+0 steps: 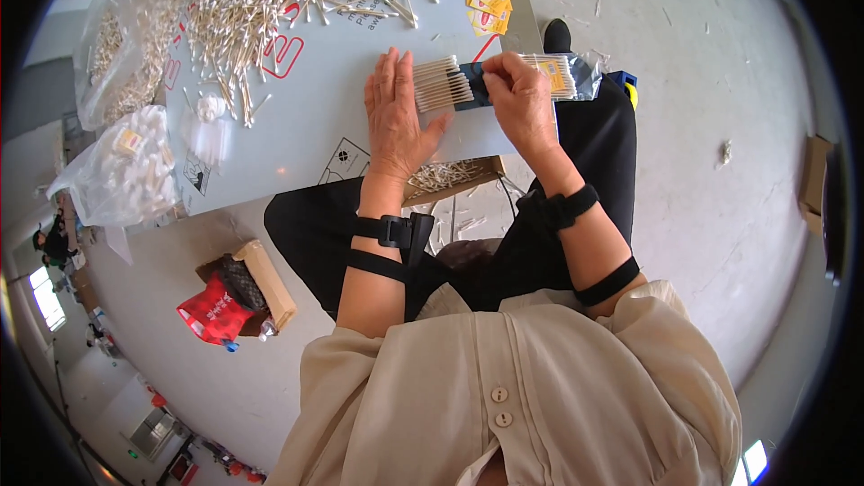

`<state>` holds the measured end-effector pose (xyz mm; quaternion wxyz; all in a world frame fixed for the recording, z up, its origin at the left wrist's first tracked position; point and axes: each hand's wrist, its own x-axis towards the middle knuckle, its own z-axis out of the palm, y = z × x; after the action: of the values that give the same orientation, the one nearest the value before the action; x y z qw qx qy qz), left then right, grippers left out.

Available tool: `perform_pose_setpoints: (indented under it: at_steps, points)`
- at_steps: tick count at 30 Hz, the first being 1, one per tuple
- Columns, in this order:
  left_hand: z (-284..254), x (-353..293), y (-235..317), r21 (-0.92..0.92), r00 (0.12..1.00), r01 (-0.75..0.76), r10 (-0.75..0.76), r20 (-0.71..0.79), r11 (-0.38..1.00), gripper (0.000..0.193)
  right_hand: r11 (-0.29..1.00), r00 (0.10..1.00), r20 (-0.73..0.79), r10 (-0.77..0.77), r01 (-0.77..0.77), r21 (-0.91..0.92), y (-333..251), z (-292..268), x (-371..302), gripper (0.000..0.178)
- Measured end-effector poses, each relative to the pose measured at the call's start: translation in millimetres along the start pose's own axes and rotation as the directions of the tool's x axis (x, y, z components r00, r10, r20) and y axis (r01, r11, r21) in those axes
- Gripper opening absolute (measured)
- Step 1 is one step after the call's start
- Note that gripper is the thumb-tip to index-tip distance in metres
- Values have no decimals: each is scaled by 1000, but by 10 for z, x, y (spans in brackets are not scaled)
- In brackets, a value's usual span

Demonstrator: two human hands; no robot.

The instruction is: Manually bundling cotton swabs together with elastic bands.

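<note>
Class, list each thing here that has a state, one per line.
Left hand: open, fingers extended
Right hand: fingers curled at dark strip, grip unclear
Swab row: lined up
Swab pile: loose, jumbled
Yellow cards: overlapping
Lower clear bag: filled
Floor carton: open, filled
Swab box: open, holding swabs

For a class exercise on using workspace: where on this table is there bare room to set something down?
The wider free patch is grey tabletop between the loose cotton swab heap and the left hand. A smaller one lies below the cotton swab row, between both hands. It's crowded at upper left: the heap and clear plastic bags.
</note>
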<state>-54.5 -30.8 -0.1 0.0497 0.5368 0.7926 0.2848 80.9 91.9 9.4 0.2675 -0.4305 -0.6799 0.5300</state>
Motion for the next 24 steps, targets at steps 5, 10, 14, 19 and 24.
perform_pose_setpoints:
  at_steps: [5, 10, 14, 19, 24]
  points:
    - [5, -5, 22, 70, 999, -14, 11, 45, 997, 94, 917, 980, 102, -173, 198, -348, -15, -81, -171, 12]
    - [-10, -7, 44, 51, 999, -4, 2, 41, 999, 91, 899, 969, 127, -214, 246, -362, -50, -57, -194, 12]
    - [-7, -4, 51, 45, 1000, -12, 11, 25, 999, 90, 890, 968, 118, -224, 252, -379, -39, -36, -203, 12]
    - [0, -12, 30, 68, 1000, -19, 17, 20, 997, 91, 874, 964, 130, -233, 266, -407, -34, -29, -202, 12]
    - [-5, -11, 45, 57, 1000, -16, 15, 20, 998, 89, 871, 966, 129, -226, 259, -417, -32, -19, -211, 12]
